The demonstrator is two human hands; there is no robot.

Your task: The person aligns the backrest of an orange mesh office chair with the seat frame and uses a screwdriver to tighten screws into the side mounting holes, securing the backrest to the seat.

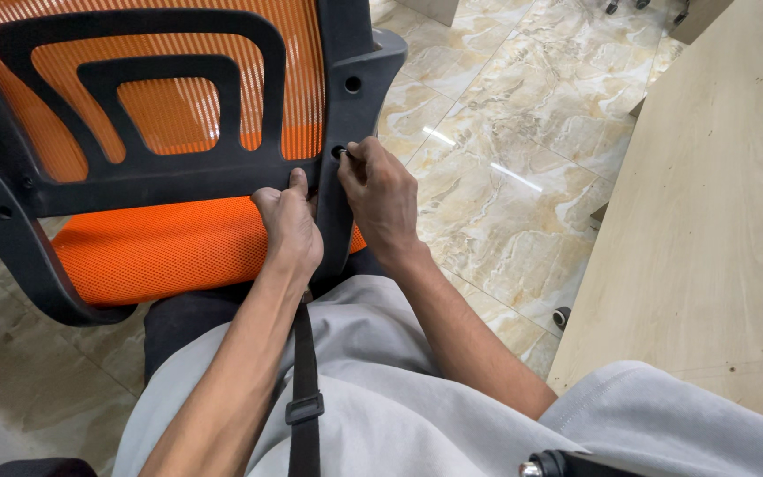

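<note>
My left hand [289, 225] presses on the black plastic frame [178, 181] of the chair back, thumb up along the crossbar, fingers curled behind w/ grip hidden, so can't tell how tight. Right hand [381, 194] sits just beside it, fingertips pinched together at a small hole [338, 152] in the frame's upright; can't tell if smth is between them. Orange mesh [169, 110] fills the frame, orange seat cushion [156, 247] below, resting vs my lap. Marble floor [496, 168] underneath, wooden board [717, 230] to my right.
</note>
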